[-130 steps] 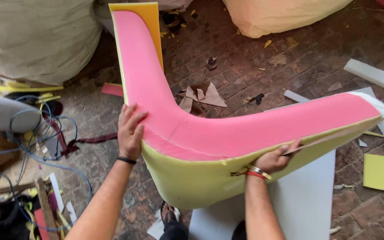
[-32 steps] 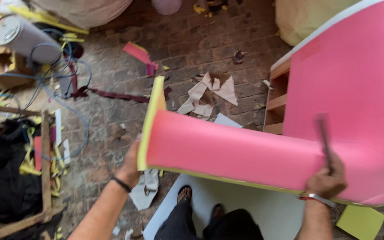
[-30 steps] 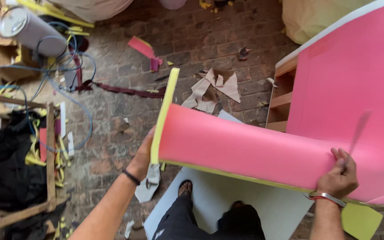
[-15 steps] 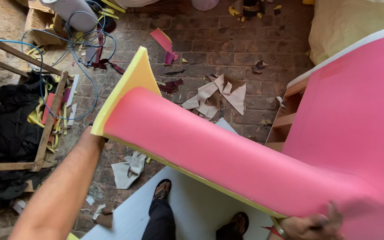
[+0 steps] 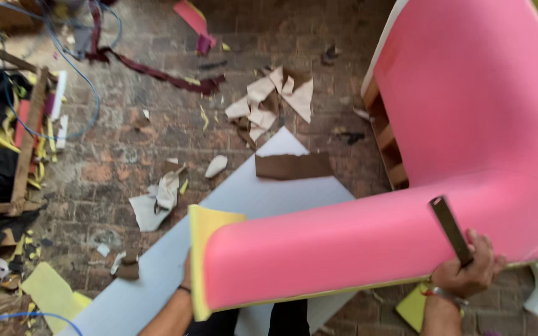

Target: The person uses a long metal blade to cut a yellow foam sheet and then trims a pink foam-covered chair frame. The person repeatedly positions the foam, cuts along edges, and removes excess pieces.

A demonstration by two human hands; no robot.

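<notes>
Right hand (image 5: 465,270) low at the right, fingers curled around a flat dark blade (image 5: 451,230) that stands up against the pink foam piece (image 5: 406,211). Left hand (image 5: 186,274) is nearly all hidden behind the near end of the foam; I see the wrist and a dark band, and it seems to brace the yellow end face (image 5: 202,249), but I can't tell how its fingers sit.

The foam is right in front of me, above the pale sheet (image 5: 244,199) on the floor. It's an L-shaped cushion: the near arm's long axis runs left to right, its cut end pointing left, then it bends and the broad arm rises toward the top right. I'd judge it light, soft and springy, bulky and apt to flop, so best held spread, at the end and near the bend.

Farther out: a wooden frame (image 5: 384,134) beside the foam, a brown scrap (image 5: 292,165), torn paper (image 5: 275,99), brick floor (image 5: 157,134), blue cable (image 5: 79,74).
</notes>
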